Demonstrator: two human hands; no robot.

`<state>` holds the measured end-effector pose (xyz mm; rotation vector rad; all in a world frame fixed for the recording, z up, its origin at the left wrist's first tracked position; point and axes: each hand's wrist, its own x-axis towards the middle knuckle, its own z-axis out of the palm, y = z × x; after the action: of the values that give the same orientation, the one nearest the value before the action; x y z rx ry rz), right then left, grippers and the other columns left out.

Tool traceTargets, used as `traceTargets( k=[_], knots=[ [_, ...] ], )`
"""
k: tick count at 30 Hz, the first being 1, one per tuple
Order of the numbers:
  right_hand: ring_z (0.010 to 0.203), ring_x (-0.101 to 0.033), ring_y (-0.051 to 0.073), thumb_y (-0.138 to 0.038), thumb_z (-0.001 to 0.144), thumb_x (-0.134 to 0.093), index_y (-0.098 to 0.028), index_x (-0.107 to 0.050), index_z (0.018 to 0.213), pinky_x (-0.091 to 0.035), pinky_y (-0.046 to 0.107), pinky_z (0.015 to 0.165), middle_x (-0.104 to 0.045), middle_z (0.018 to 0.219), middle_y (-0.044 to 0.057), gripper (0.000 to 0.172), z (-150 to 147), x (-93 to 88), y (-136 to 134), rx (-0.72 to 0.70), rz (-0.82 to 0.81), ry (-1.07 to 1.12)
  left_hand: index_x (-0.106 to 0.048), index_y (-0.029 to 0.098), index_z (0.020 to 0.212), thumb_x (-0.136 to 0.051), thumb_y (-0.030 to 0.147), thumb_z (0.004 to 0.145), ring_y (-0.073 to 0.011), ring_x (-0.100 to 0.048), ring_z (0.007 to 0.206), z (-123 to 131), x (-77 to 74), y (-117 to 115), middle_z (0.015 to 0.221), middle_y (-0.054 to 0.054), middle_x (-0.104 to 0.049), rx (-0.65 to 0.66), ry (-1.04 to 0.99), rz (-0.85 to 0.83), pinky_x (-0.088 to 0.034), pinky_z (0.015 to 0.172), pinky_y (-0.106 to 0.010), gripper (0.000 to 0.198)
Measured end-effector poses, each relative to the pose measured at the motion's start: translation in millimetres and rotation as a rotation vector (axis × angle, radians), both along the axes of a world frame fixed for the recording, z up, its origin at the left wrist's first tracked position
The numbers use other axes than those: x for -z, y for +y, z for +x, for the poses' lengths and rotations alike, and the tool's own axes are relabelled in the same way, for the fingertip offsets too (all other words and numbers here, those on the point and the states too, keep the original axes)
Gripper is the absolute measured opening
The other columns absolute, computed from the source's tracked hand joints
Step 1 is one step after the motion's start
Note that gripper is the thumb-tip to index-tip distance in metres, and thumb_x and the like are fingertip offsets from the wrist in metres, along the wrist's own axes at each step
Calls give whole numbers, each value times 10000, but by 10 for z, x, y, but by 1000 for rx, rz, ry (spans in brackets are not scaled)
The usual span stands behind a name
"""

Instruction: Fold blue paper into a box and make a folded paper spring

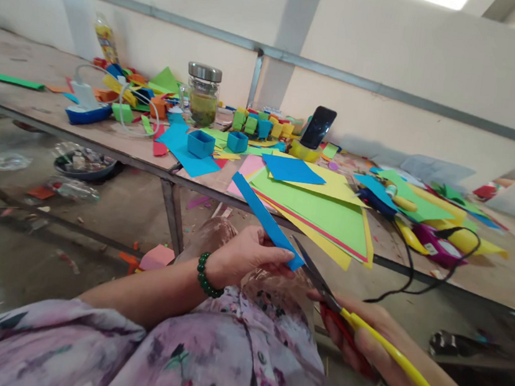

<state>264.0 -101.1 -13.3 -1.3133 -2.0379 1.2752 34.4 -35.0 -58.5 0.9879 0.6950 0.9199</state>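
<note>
My left hand (257, 252) pinches a long blue paper strip (262, 212) near its lower right end, above my lap. Scissors (327, 295) with yellow and red handles are in my right hand (362, 331), their blades parted beside that end of the strip. Whether the blades touch the paper I cannot tell. Just beyond, on the table, lies a stack of green, red and yellow sheets (315, 216) with a blue sheet (293, 170) on top. Two small blue paper boxes (201, 144) stand to the left of the stack.
Along the table (118, 141) stand a glass tea mug (204, 95), a propped phone (319, 127), a drink bottle (106, 40) and several small coloured paper boxes (265, 126). A purple glue gun (443, 246) with a black cord is at right. A basin (85, 162) sits below.
</note>
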Motion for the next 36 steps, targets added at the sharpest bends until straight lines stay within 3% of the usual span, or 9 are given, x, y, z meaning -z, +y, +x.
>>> traceTargets(
  k=[4, 19, 36],
  knots=[
    [445, -331, 87, -756, 774, -434, -193, -642, 1180, -227, 206, 358, -438, 618, -1, 725, 21, -21, 0, -3, -117, 3, -716, 109, 737, -787, 315, 656, -166, -691, 644, 13, 26, 12, 726, -93, -724, 4, -28, -13, -519, 593, -211, 232],
    [357, -315, 67, -724, 780, -473, -207, -675, 1134, -207, 188, 296, -422, 562, -33, 658, -36, -51, -44, 25, -71, 31, -584, 107, 749, -849, 351, 570, -141, -664, 573, 14, -98, -43, 690, -52, -689, -46, -93, -6, -533, 548, -215, 402],
    [350, -311, 56, -658, 819, -498, -181, -680, 1141, -173, 188, 300, -440, 557, -33, 603, -64, -49, -100, 66, -57, 74, -599, 102, 754, -833, 356, 598, -149, -662, 583, -2, -106, -56, 695, -62, -688, -44, -76, 32, -515, 547, -216, 378]
  ],
)
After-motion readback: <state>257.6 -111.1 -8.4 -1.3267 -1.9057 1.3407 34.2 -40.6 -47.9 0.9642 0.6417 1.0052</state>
